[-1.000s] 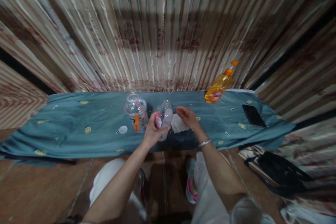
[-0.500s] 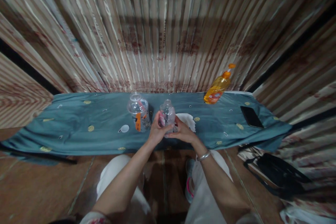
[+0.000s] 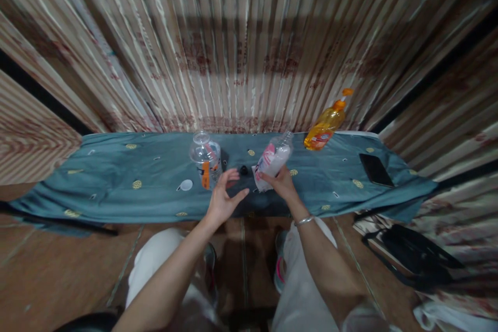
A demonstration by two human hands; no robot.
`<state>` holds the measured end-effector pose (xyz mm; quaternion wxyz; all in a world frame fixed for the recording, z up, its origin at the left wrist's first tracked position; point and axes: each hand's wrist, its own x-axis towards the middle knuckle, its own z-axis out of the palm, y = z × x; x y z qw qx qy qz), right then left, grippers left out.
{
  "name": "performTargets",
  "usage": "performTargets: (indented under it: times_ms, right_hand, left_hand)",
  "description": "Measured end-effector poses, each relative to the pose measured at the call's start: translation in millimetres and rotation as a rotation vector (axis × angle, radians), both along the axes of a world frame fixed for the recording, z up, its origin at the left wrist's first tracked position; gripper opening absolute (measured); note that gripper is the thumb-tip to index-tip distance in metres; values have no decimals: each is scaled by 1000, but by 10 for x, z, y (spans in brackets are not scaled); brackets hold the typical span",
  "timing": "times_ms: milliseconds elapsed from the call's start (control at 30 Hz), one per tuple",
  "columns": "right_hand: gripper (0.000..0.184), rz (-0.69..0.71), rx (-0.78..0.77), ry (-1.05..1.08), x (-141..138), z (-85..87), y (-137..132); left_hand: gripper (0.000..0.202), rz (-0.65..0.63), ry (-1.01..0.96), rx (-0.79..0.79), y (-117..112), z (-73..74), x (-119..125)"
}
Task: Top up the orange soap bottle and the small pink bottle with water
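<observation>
My right hand [image 3: 282,183] grips a clear plastic bottle [image 3: 274,156] with a pink and white label. The bottle tilts to the right, its uncapped neck pointing up and away. Beneath its lower end shows a piece of white paper or tissue [image 3: 258,182]. My left hand [image 3: 222,198] is apart from the bottle, with thumb and fingers spread and nothing between them. Close to its fingertips lies a small black object [image 3: 244,170], perhaps a cap. Left of that hand stands a clear plastic cup [image 3: 206,162] with an orange and black print and a domed lid.
A blue-green cloth with pineapple prints covers the narrow table [image 3: 116,176]. An orange pump bottle [image 3: 324,127] stands at the back right, and a black phone [image 3: 375,169] lies at the right. Behind hangs a striped curtain [image 3: 241,52]. A black bag [image 3: 412,254] sits below right.
My left hand has let go of the bottle and moved slightly left and down, opening. My right hand has carried the bottle rightward and tipped it. The small black object has come into view.
</observation>
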<state>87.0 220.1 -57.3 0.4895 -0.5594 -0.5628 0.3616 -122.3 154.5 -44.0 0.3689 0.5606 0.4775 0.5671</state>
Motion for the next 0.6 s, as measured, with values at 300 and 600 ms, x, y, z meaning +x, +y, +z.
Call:
performTargets:
  times_ms: [300,600]
  right_hand:
    - [58,-74,-69,-163,148,-212,169]
    - [58,-57,-92,-221,101,-186,115]
  left_hand:
    - [32,293,-64,-62,39,-94,-704]
    - [83,448,30,-41,280,-527,-744]
